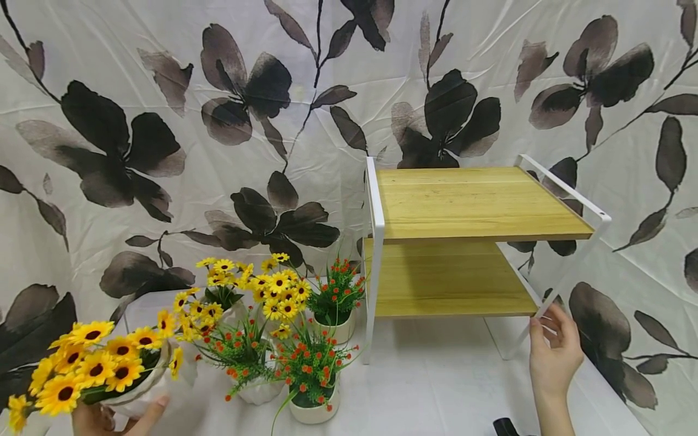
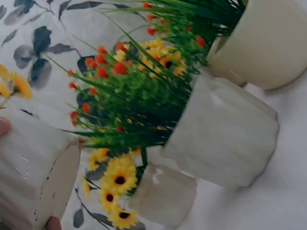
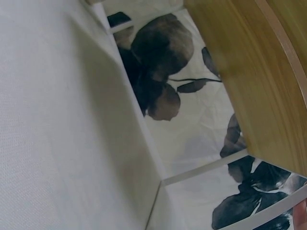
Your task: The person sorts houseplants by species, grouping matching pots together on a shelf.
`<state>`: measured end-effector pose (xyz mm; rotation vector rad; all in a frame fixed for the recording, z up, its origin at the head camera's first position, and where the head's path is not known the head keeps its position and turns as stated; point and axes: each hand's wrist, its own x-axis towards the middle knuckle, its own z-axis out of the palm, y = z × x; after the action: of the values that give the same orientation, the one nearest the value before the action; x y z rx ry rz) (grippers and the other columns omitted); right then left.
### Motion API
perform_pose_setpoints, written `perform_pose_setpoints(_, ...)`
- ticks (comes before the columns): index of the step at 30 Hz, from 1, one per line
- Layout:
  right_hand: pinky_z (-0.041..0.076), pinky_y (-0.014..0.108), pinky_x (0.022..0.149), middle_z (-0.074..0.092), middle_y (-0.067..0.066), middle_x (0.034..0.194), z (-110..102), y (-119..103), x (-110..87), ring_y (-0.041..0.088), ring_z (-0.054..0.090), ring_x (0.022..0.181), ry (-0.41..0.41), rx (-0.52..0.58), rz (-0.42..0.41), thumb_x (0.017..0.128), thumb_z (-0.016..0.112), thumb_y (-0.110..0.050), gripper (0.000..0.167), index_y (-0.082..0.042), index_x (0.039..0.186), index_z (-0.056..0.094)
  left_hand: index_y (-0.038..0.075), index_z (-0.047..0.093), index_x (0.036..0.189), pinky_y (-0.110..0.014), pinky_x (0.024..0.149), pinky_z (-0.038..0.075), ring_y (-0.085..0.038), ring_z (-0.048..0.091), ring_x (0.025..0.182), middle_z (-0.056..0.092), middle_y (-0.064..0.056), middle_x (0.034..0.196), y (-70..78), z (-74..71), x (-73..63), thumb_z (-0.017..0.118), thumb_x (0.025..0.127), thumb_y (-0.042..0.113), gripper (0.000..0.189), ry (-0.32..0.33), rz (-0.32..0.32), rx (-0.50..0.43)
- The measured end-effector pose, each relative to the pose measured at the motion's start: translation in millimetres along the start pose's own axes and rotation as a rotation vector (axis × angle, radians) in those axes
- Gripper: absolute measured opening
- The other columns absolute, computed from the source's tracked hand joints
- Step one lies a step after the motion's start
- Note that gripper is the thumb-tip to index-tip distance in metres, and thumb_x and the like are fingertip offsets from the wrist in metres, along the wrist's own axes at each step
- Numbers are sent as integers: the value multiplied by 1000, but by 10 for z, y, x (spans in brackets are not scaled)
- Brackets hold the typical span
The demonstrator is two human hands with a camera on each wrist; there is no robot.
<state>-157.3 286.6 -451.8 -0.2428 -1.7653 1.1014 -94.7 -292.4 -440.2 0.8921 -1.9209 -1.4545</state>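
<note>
My left hand [image 1: 122, 421] holds a white pot of yellow daisy-like flowers [image 1: 93, 363] at the lower left of the head view. The left wrist view shows this white pot [image 2: 33, 167] tilted, its base edge visible and fingertips on its side. Over on the right, my right hand [image 1: 556, 351] grips the white metal frame of a two-tier wooden shelf [image 1: 480, 203], at the front right corner of the lower board [image 1: 447, 284]. In the right wrist view, a finger [image 3: 300, 215] shows at the edge beside the white frame bar [image 3: 268, 213].
Several potted plants stand together left of the shelf, among them red-flowered plants [image 1: 313, 369] and yellow-flowered ones [image 1: 278, 287]. A black object [image 1: 505, 427] lies at the front edge of the white table [image 1: 436, 387]. Behind hangs a flower-patterned cloth [image 1: 327, 72].
</note>
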Motion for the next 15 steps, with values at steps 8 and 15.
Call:
perform_pose_setpoints(8,42,0,77,52,-30,103,-2,-3,3,-12,55,92,5,-1,-11,85,59,12,37,6,121,60,38,32,145,0,56,37,6,40,92,43,25,128,336,-19,-152,80,76,12,88,-25,45,33)
perform_pose_setpoints(15,42,0,77,52,-32,103,-2,-12,-1,-13,54,92,5,-6,-2,86,58,12,35,7,120,60,36,33,144,-1,58,39,5,41,93,43,28,119,530,-9,-239,80,76,10,86,-36,86,68)
